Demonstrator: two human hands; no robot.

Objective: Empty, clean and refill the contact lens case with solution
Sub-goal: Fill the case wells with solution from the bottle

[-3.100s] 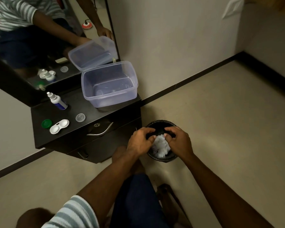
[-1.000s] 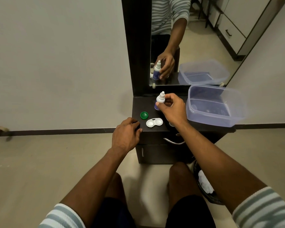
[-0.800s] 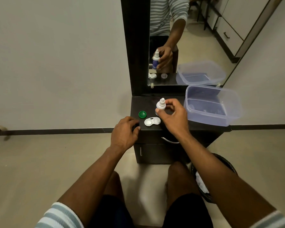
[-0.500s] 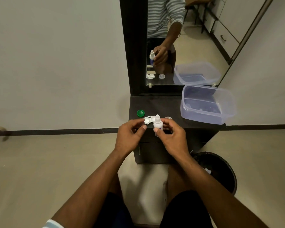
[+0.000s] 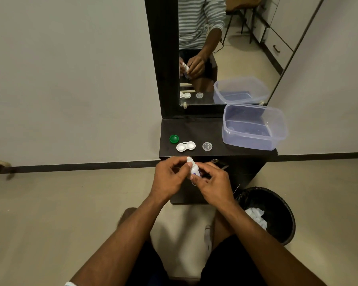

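A small white solution bottle with a blue label is held upright in front of the dark dresser top. My right hand grips its body. My left hand has its fingertips at the bottle's white cap. The white two-well contact lens case lies open on the dresser near the front edge. A green cap sits to its left and a clear cap to its right.
A clear plastic tub stands on the dresser's right side, below a mirror. A black waste bin with white tissue inside is on the floor at the right, beside my knee.
My right hand lifted the bottle off the dresser and brought it toward me. My left hand left the dresser edge and came up to the bottle's cap. Earlier both hands were in the bin.
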